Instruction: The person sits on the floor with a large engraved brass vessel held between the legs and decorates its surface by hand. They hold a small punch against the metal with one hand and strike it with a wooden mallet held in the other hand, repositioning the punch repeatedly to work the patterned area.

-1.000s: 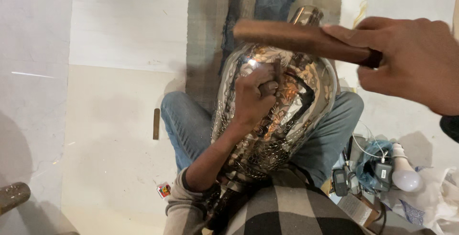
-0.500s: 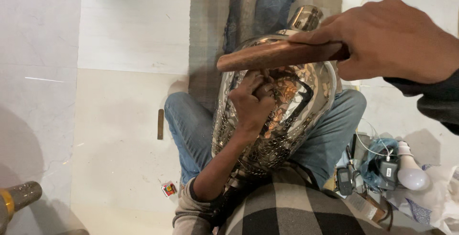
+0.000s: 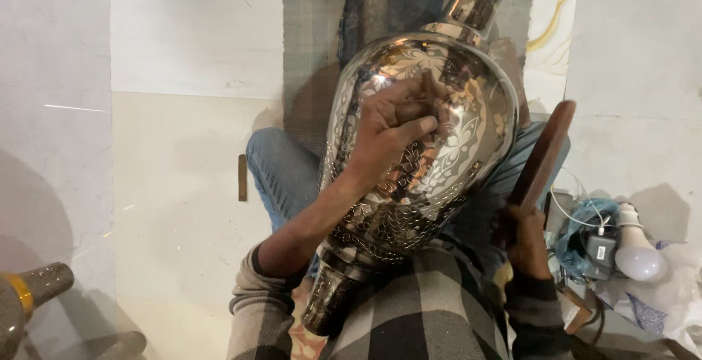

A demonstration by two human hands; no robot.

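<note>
Head view: big shiny vase (image 3: 417, 162) lies across the lap. Left hand (image 3: 391, 122) pinches a thin tool (image 3: 426, 88) against it. Right hand (image 3: 523, 239) grips a wooden stick (image 3: 545, 151). Best keep the tool steady and tap gently.

Vase (image 3: 431, 162) across lap; left hand (image 3: 391, 122) on it; wooden mallet (image 3: 541, 159) right; bulb (image 3: 638, 254) farther right, apparently on floor.

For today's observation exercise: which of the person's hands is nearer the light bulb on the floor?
Right. The right hand, gripping a wooden stick, is beside the light bulb; the left hand rests on the vase, farther away.
</note>
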